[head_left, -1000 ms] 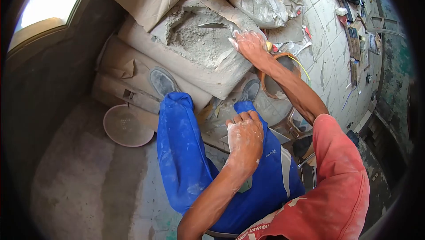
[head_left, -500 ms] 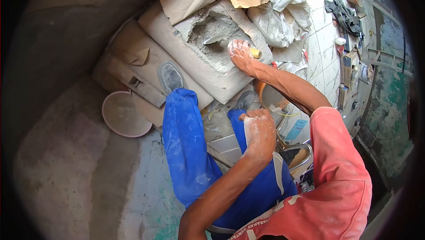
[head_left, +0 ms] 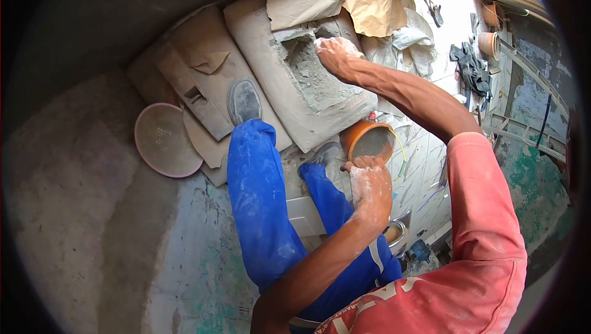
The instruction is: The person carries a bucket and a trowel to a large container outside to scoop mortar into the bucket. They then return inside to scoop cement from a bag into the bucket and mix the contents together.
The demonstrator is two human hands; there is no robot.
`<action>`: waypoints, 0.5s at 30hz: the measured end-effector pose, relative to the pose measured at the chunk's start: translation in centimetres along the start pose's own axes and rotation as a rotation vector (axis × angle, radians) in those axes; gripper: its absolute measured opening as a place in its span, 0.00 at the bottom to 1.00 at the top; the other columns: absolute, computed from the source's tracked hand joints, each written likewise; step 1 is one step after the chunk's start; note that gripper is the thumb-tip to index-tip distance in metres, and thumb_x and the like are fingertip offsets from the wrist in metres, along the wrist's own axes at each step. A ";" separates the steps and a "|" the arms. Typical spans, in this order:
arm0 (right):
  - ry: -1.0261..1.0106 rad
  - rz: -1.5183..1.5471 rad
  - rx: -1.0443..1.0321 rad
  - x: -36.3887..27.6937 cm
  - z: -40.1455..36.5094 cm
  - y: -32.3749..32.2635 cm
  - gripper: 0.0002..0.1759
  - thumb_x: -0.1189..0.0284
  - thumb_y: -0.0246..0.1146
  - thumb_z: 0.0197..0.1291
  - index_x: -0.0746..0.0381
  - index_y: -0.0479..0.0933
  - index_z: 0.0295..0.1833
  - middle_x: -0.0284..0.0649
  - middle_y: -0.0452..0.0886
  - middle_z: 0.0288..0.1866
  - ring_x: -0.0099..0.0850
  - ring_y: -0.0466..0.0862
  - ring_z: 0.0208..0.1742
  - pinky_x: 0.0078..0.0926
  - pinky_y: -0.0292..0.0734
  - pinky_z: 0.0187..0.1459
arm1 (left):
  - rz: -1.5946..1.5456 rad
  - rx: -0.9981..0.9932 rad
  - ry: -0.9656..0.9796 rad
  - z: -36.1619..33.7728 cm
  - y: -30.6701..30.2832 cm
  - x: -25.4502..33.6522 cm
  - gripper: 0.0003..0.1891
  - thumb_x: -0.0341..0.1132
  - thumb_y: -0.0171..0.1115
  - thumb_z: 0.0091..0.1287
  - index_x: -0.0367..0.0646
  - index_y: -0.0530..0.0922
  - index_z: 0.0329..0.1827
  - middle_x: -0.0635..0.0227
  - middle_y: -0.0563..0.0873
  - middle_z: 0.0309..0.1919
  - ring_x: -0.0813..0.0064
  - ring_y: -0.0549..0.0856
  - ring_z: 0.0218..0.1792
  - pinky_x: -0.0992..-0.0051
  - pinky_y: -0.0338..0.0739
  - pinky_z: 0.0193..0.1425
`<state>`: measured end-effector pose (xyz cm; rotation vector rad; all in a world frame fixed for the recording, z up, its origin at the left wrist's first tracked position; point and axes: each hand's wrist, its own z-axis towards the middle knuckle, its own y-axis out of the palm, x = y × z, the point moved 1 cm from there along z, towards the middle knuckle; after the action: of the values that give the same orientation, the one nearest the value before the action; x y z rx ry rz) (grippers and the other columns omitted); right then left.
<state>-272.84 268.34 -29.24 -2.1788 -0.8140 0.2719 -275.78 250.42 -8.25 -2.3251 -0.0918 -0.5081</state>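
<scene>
The right hand (head_left: pixel 335 54) reached far forward, arm nearly straight from the red sleeve (head_left: pixel 486 211), and was sunk at the torn mouth of the cement bag (head_left: pixel 295 118). Its fingers were curled down into the grey powder (head_left: pixel 311 78), white with dust; whether they gripped anything could not be told. The bag lay slanted on the floor against other sacks, just beyond the person's feet, with a shoe (head_left: pixel 244 100) planted on the sack beside it. The left hand (head_left: pixel 370 186) rested on the blue trouser leg (head_left: pixel 332 211), forearm bent up from below, fingers folded into a loose fist with nothing visible in it. An orange bucket (head_left: pixel 368 142) stood just beyond that hand, near the bag's lower corner. A pink pan (head_left: pixel 165 140) lay on the floor well to the left.
</scene>
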 end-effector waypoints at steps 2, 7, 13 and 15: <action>-0.027 -0.010 0.006 -1.2 -0.6 1.6 0.14 0.73 0.52 0.51 0.63 0.72 0.44 0.40 0.77 0.27 0.33 0.78 0.25 0.30 0.72 0.24 | -0.015 -0.017 0.001 -0.9 0.3 0.4 0.15 0.33 0.56 0.51 0.39 0.72 0.42 0.62 0.77 0.34 0.68 0.75 0.38 0.62 0.64 0.43; 0.211 0.210 0.074 -2.6 -5.4 5.5 0.16 0.73 0.51 0.52 0.65 0.65 0.48 0.44 0.78 0.31 0.39 0.81 0.32 0.37 0.76 0.27 | 0.122 -0.038 0.025 1.5 11.2 4.7 0.14 0.35 0.56 0.52 0.42 0.73 0.41 0.62 0.77 0.35 0.66 0.75 0.40 0.60 0.64 0.45; 0.084 0.113 0.168 0.3 -12.0 6.4 0.14 0.75 0.44 0.56 0.65 0.64 0.49 0.48 0.78 0.30 0.41 0.79 0.34 0.37 0.72 0.31 | 0.110 -0.215 0.123 -2.1 1.7 2.0 0.17 0.35 0.52 0.56 0.38 0.71 0.48 0.57 0.77 0.42 0.61 0.75 0.46 0.54 0.64 0.49; 0.113 0.098 0.142 1.9 -11.9 3.6 0.17 0.73 0.43 0.57 0.61 0.64 0.52 0.49 0.77 0.28 0.42 0.78 0.31 0.41 0.69 0.32 | 0.099 -0.262 0.144 -2.2 1.2 1.6 0.19 0.35 0.50 0.58 0.34 0.69 0.51 0.54 0.76 0.45 0.57 0.75 0.47 0.53 0.64 0.50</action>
<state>-264.57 260.62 -23.71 -2.0830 -0.6078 0.2449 -274.76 247.87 -7.02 -2.5222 0.1670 -0.6689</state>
